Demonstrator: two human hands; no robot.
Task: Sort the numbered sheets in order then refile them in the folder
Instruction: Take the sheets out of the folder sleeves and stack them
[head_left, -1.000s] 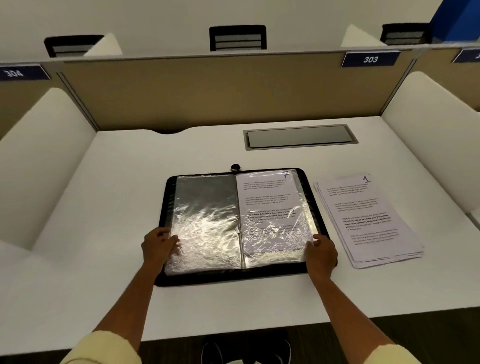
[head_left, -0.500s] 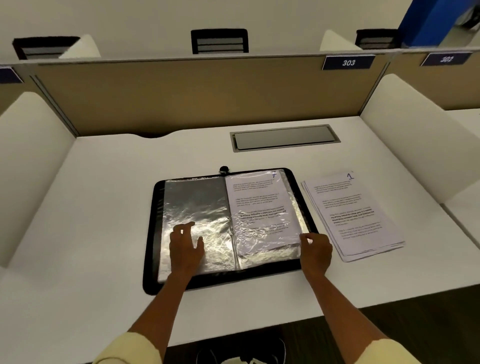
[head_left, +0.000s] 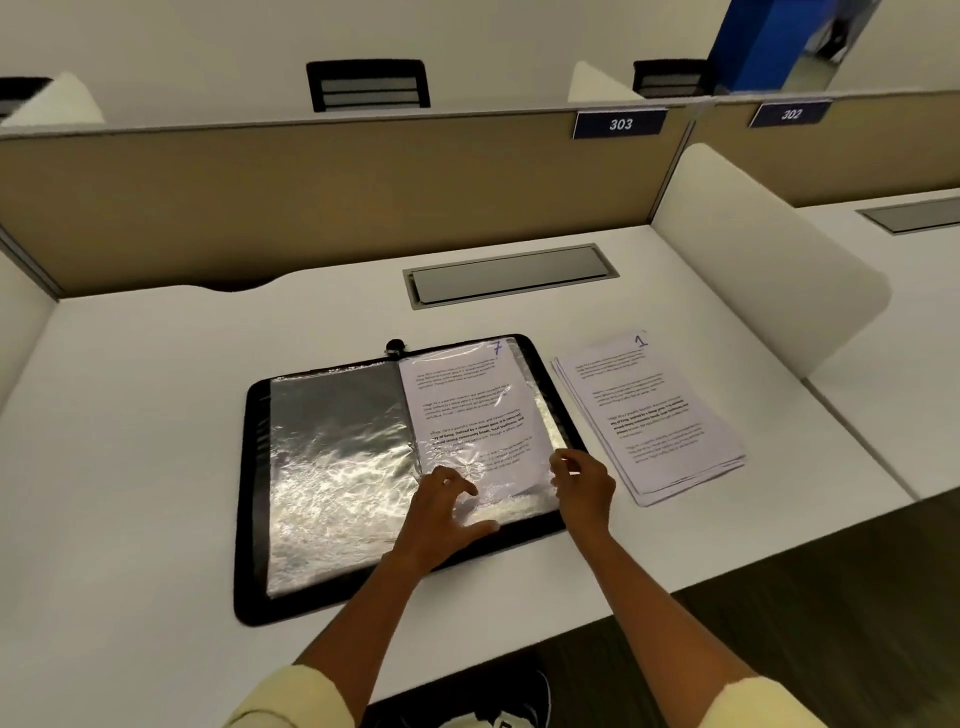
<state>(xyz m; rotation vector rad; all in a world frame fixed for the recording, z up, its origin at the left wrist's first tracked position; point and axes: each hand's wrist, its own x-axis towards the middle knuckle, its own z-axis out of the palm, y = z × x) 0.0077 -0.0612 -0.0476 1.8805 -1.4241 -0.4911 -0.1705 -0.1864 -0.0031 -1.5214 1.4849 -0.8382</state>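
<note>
The black display folder (head_left: 249, 499) lies open on the white desk (head_left: 130, 415), spread flat with its clear plastic sleeves catching the light. The left-hand sleeve (head_left: 337, 467) is crinkled and shiny, with no sheet showing in it. On the right-hand page sits the sheet marked 7 (head_left: 467, 400), printed text under the plastic, the blue handwritten number up in its far right corner.

The left hand (head_left: 441, 514) is down on the near part of that right-hand sleeve, close to the spine, fingers spread and bent, fingertips pressing the plastic, thumb stretched out along the near edge. The right hand (head_left: 582, 486) is at the sleeve's outer near corner, fingers curled in at the edge; it looks like a pinch on the plastic, but whether it grips the sleeve or the sheet inside cannot be told.

Just beside the folder, on its right and not touching it, rests the stack of sheets (head_left: 654, 415), slightly fanned, the top one marked 1 in blue.

Beyond the folder, a grey cable hatch (head_left: 511, 275) is set into the desk. On the tan partition (head_left: 311, 197) hangs a blue plate reading 303 (head_left: 620, 123). Pale yellow sleeves cover both upper arms.
</note>
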